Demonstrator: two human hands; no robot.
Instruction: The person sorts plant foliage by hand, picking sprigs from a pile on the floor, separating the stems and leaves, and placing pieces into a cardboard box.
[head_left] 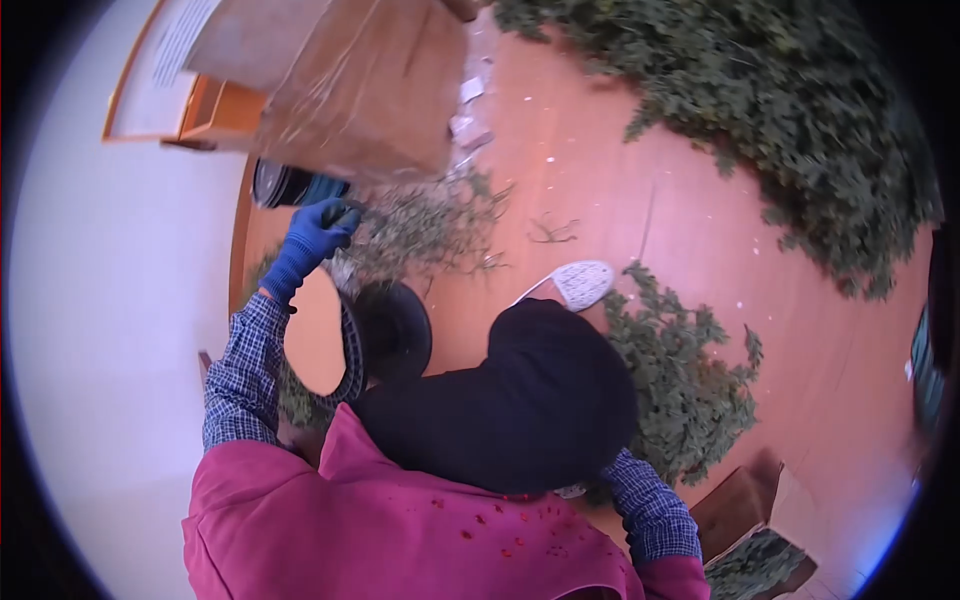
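Note:
My left hand (pixel 325 228), in a blue knit glove, is stretched forward with its fingers curled closed. What lies in them, if anything, is too dark and small to make out. Just beyond it is a pile of thin cut twigs (pixel 425 225) on the floor, beside a dark round container (pixel 275 185). My right sleeve (pixel 655 505) reaches down beside my bent knee, and the hand itself is hidden. A heap of leafy green branches (pixel 685 380) lies near that sleeve.
A large cardboard box (pixel 360 90) stands ahead on the left by an orange-edged frame (pixel 155 75). A black bucket (pixel 395 330) is near my knee. A big mass of green branches (pixel 760 110) fills the far right. An open carton (pixel 745 510) with greenery stands at lower right.

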